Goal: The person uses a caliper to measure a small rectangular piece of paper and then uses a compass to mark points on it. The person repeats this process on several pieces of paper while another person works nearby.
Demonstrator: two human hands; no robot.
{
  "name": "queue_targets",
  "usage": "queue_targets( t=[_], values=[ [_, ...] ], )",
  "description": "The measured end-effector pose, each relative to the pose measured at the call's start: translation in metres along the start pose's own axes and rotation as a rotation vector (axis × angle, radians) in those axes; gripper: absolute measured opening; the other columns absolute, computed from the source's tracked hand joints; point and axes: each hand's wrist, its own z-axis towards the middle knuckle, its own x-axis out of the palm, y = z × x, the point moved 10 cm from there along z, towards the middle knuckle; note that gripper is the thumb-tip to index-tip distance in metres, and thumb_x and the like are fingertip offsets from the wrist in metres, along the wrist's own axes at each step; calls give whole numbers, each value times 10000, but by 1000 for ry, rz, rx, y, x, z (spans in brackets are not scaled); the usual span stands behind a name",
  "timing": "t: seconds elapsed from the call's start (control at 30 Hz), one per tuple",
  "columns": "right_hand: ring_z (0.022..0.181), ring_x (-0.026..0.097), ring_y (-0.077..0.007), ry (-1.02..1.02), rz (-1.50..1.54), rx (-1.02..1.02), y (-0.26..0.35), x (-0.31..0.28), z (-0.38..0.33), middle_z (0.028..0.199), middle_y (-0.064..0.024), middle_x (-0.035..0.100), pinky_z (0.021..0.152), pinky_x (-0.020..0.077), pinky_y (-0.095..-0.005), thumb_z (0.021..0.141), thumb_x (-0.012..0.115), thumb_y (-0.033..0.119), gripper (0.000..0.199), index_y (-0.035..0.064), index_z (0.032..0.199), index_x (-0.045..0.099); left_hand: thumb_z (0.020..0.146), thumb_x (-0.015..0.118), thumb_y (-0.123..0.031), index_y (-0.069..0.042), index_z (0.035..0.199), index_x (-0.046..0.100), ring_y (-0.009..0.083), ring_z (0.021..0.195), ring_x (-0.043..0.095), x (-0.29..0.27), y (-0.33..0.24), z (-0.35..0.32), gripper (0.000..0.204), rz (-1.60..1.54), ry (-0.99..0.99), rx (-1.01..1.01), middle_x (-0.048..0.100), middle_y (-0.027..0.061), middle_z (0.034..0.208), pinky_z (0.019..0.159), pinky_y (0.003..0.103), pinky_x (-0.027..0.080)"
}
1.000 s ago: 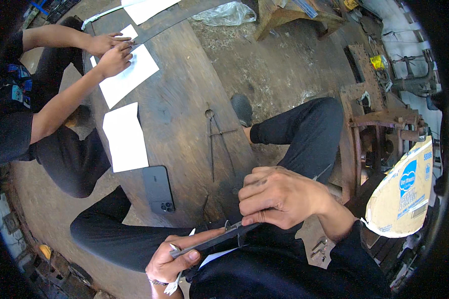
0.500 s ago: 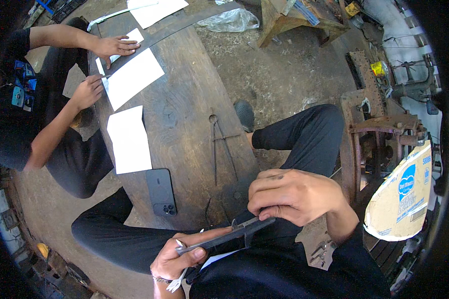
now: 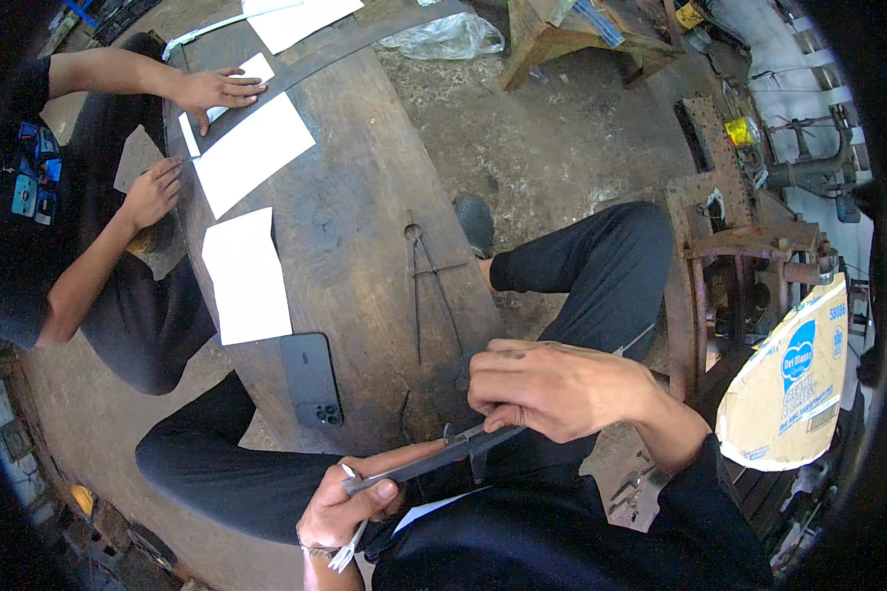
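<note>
The person is wearing a dark long-sleeved top (image 3: 562, 542) and black trousers (image 3: 601, 266). A thin bracelet (image 3: 317, 553) is circling the left wrist.

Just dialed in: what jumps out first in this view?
Low centre, the right hand and left hand hold a long dark metal tool between them over the lap. Beyond lies a round wooden table with a phone, dividers and white sheets; another person's hands press paper upper left.

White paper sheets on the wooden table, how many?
4 in view: sheet near the phone; sheet mid-table; small strip under the co-worker's hand; sheet at the far edge, cut off by the frame. More may be hidden.
</note>
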Motion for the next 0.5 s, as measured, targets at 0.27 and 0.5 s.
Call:
queue_targets(
  t=[0.27, 0.5],
  values=[
    [779, 680, -411, -150, -137, 295, -17, -36, -9, 823, -174, 686, 633, 503, -510, 902, 720, 252, 269, 69, 1061, 604, 1001, 524, -399, 100, 1354, 572, 97, 539, 486, -38, -12, 17, 613, -46, -208, 201, 574, 58, 643, 516, 238, 330],
    [806, 688, -376, -633, -321, 376, -34, -116, -36, 942, -170, 705, 685, 526, -422, 850, 765, 116, 258, 15, 1064, 661, 1069, 412, -363, -17, 1237, 591, 130, 711, 562, -142, 10, 58, 424, -399, -644, 285, 702, 185, 1059, 649, 241, 475]
  ],
)
